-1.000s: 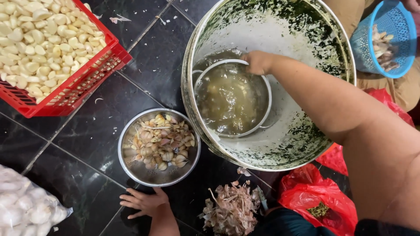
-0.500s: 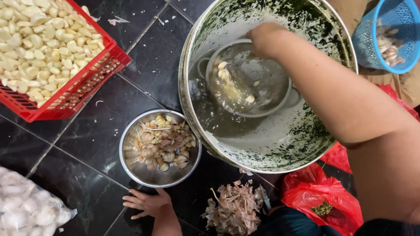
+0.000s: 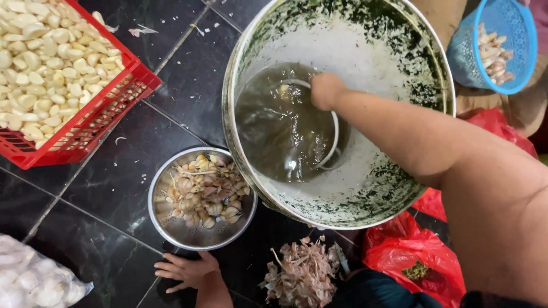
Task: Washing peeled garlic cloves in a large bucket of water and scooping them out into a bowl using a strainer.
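Right hand [image 3: 326, 90] grips the rim of a metal bowl [image 3: 333, 132] sunk in murky water inside the big bucket [image 3: 399, 188], fingertips hidden; left hand [image 3: 185, 269] lies spread flat on the floor.

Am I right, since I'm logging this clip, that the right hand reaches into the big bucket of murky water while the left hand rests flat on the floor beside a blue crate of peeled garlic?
Not quite: the crate of peeled garlic is red, as the head view shows. The right hand does reach into the big bucket, and the left hand rests flat on the floor.
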